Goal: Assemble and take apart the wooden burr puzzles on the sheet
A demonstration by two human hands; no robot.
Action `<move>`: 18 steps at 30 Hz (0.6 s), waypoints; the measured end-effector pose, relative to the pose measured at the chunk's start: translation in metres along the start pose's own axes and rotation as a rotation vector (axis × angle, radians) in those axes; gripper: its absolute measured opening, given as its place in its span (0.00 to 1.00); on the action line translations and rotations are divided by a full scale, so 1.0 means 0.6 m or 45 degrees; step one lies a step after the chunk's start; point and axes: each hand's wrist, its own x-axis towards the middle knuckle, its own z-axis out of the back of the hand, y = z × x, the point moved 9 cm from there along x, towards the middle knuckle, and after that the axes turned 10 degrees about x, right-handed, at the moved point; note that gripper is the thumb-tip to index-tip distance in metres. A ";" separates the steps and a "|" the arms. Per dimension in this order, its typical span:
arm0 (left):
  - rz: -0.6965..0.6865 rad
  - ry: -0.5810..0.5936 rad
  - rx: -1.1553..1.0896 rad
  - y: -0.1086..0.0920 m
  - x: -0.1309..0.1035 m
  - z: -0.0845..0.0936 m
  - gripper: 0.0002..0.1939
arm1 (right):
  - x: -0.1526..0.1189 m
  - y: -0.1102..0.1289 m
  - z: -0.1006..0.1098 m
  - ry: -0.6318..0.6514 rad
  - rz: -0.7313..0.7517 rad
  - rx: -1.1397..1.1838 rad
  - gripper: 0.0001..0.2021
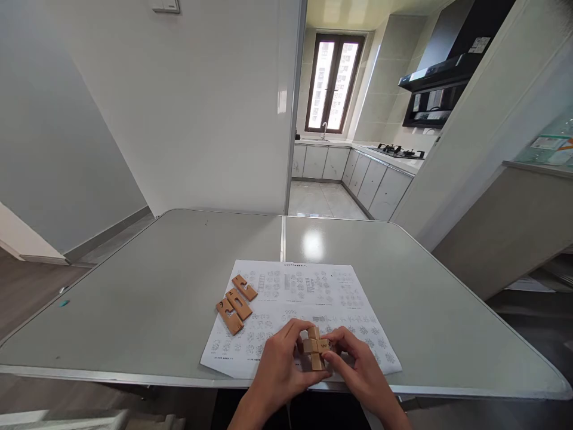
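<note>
Several chunky bars are already sitting crossed together in the wooden block (pixel 316 347) between my hands, while three flat wooden pieces (pixel 244 312) are lying loose beyond my left fingers, on the printed sheet (pixel 290 322). My left hand (pixel 278 361) is clamping the block with its fingers at the far end and thumb at the near end, and my right hand (pixel 363 365) is pinching its right end, thumb and fingers slightly parted around the wood.

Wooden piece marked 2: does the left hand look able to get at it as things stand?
Probably, once free: nothing covers the piece, but the left hand is holding the interlocked wooden block puzzle.
</note>
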 end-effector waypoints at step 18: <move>0.093 0.070 -0.085 -0.003 0.004 0.003 0.24 | -0.008 0.002 -0.012 0.128 0.054 0.010 0.12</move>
